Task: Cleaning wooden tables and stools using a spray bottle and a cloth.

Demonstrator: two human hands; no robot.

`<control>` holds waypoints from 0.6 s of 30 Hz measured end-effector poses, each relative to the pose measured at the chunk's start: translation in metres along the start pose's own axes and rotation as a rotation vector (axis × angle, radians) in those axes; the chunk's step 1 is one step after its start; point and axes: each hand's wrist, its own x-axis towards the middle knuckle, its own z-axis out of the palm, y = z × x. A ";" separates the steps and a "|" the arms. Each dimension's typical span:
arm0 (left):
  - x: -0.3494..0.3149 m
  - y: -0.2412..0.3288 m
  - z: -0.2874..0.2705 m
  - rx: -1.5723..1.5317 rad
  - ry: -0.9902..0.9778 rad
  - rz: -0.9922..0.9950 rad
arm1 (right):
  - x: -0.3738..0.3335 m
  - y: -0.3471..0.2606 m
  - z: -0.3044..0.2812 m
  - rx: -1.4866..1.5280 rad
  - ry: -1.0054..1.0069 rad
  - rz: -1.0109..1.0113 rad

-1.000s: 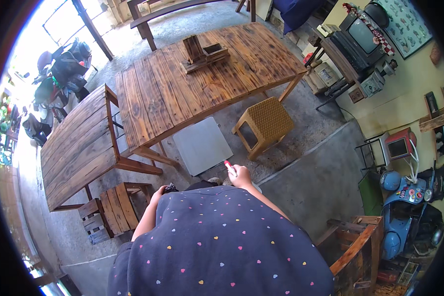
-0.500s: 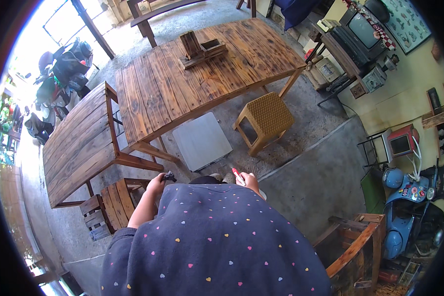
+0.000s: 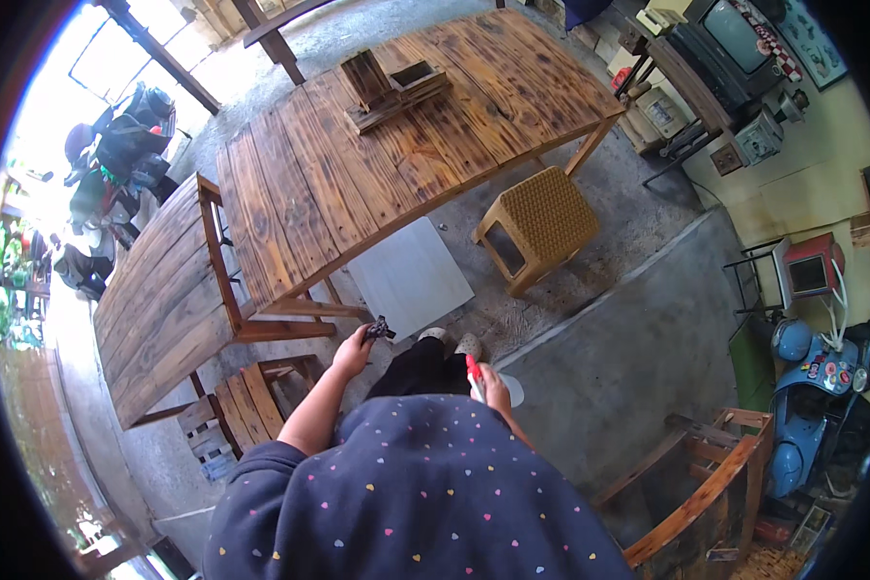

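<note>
Well, the left hand (image 3: pixel 351 356) grips a dark bundle (image 3: pixel 381 330), and the right hand (image 3: pixel 496 389) is closed round a red tube (image 3: pixel 474 370). Ahead of both, a board (image 3: pixel 416 275) lies on the floor (image 3: pixel 628 338), with a stool (image 3: pixel 545 224) ahead of the right hand. A snug but soft hold should stop slips.

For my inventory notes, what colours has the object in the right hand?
The object in the right hand is red and white, as the head view shows.
</note>
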 end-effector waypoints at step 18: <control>0.236 -0.043 0.164 0.660 -0.098 0.430 | -0.053 0.016 0.139 -0.049 0.270 0.005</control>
